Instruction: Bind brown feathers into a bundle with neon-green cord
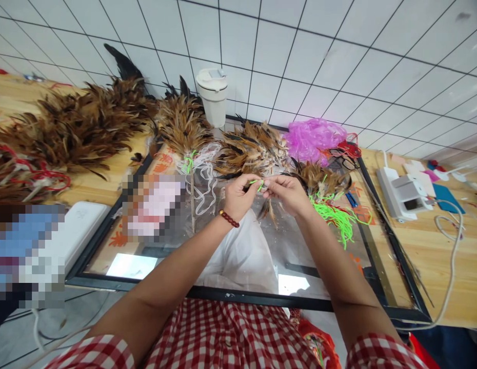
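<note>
My left hand (239,196) and my right hand (288,193) meet over the middle of the glass-topped table. Both pinch a short piece of bright green cord (257,183) between the fingertips. Brown feathers (269,211) show just below my right fingers; whether they are tied to the cord I cannot tell. Behind my hands lies a loose pile of brown feathers (254,148). To the right, a bundle of green cords (338,218) sits by a smaller feather bunch (323,177). A feather duster (184,123) with green cord round its stick lies to the left, beside tangled white string (205,179).
A white lidded cup (214,100) stands against the tiled wall. Pink plastic film (313,138), glasses (348,161) and a blue cutter (352,200) lie at the right. More feather dusters (77,125) cover the left. A white power strip (400,189) with cables is far right.
</note>
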